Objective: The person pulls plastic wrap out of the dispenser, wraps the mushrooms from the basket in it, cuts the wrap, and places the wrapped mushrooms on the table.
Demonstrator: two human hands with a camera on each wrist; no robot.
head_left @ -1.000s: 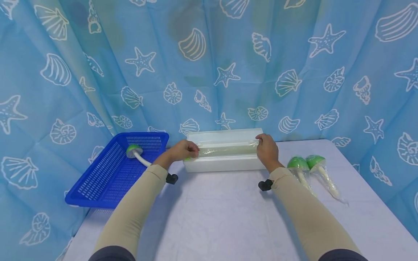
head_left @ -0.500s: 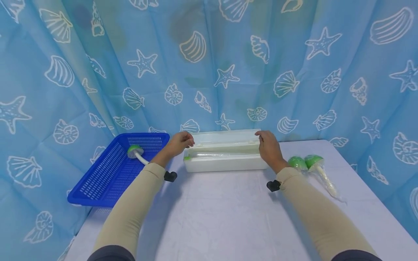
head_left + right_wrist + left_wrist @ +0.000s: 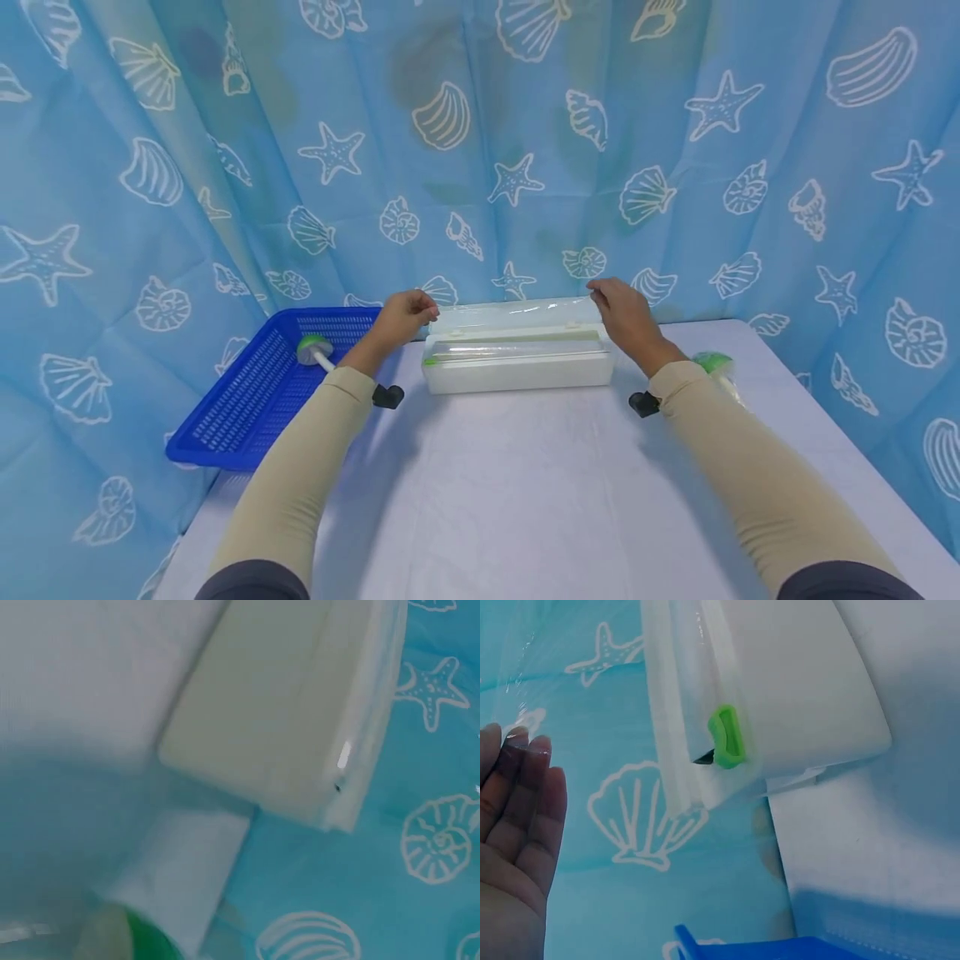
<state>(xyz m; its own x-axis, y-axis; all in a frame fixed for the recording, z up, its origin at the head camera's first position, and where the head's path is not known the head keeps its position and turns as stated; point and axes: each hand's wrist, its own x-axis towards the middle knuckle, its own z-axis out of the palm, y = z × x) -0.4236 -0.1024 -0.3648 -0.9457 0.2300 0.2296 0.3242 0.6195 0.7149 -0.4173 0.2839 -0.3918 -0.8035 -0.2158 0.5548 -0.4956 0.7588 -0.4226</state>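
Note:
A white cling film dispenser [image 3: 521, 377] stands at the table's back edge with its lid raised and its film roll [image 3: 517, 348] showing inside. A green slide cutter [image 3: 727, 739] sits at its left end. Clear cling film [image 3: 517, 313] stretches up from the dispenser between both hands. My left hand [image 3: 405, 321] pinches the film's left corner; in the left wrist view the film crosses the fingertips. The right hand [image 3: 628, 321] pinches the opposite corner, above the dispenser's right end. No part of the right hand appears in the right wrist view.
A blue plastic basket [image 3: 225, 454] stands at the left, holding a green-capped toy mushroom [image 3: 313, 350]. At right, a film-wrapped green-capped mushroom [image 3: 714, 363] lies partly behind the right forearm. A blue shell-patterned curtain [image 3: 480, 167] hangs behind the white-covered table [image 3: 510, 483].
Both hands have risen and spread slightly apart, drawing the cling film up and back off the roll. The right forearm has shifted right, covering one of the two wrapped mushrooms.

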